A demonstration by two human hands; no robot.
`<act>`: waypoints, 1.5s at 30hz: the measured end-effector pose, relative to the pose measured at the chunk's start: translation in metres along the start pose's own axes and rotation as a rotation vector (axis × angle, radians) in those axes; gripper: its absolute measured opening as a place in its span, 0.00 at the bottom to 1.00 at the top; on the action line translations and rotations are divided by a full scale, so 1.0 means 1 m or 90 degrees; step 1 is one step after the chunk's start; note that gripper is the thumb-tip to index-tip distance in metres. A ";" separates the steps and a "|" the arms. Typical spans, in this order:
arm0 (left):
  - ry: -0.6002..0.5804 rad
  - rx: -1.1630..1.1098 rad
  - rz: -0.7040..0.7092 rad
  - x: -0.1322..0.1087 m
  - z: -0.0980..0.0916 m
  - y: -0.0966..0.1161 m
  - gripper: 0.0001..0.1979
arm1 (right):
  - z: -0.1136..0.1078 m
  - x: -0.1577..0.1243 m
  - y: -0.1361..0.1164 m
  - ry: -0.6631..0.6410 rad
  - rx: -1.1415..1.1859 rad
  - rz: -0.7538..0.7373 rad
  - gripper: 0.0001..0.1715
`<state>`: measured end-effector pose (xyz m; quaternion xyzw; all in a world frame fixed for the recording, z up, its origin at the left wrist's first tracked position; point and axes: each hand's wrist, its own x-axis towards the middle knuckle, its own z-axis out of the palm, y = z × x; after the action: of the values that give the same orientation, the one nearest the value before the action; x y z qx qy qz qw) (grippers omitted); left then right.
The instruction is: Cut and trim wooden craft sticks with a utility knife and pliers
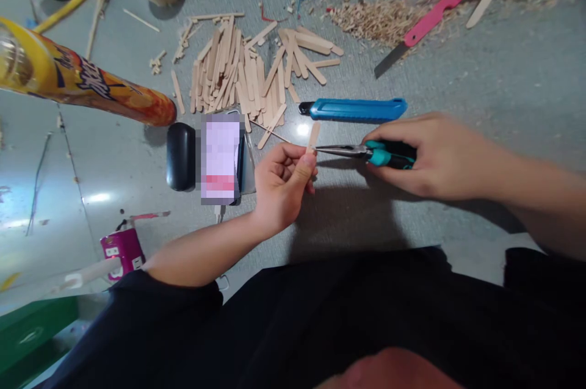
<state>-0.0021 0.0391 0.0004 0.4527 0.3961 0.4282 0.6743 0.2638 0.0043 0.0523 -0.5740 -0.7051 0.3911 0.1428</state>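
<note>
My left hand [281, 184] pinches a short wooden craft stick [314, 135] upright between thumb and fingers. My right hand [430, 154] is closed round the teal and black handles of needle-nose pliers [366, 152]. The pliers' thin jaws point left and meet the stick near its lower part. Both hands hover just above a grey floor. A blue utility knife [354, 109] lies right behind the stick.
A heap of wooden sticks [247, 74] lies behind the hands, with more sticks and shavings [379, 19] further back. A pink-handled saw [423, 25], a phone [222, 157], a black case [180, 156], an orange bottle [77, 80] and a purple box [122, 250] lie around.
</note>
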 end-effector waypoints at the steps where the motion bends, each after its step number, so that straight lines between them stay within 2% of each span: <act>1: -0.001 0.004 0.006 0.000 0.000 0.000 0.23 | 0.001 -0.001 -0.001 -0.003 0.000 0.006 0.08; 7: 0.003 0.017 0.023 0.000 0.001 0.000 0.22 | 0.002 -0.003 -0.005 -0.007 -0.007 0.021 0.09; 21: 0.016 0.022 -0.008 0.000 0.002 0.004 0.25 | 0.007 -0.002 0.009 0.038 -0.067 -0.013 0.08; 28: 0.026 0.027 0.008 0.000 0.002 0.002 0.24 | 0.003 -0.002 -0.007 0.016 0.000 0.033 0.12; 32: 0.011 0.029 0.026 0.000 0.002 0.003 0.23 | 0.003 -0.004 -0.014 0.007 0.021 0.056 0.09; 38: 0.023 0.060 0.031 -0.001 0.003 0.003 0.24 | 0.003 -0.003 -0.011 -0.013 0.055 0.060 0.08; 45: -0.003 0.060 0.064 -0.002 0.001 0.001 0.22 | 0.007 -0.004 -0.007 -0.016 0.052 0.056 0.07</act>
<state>-0.0019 0.0374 0.0022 0.5043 0.3911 0.4413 0.6308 0.2555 -0.0022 0.0533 -0.5931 -0.6644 0.4327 0.1401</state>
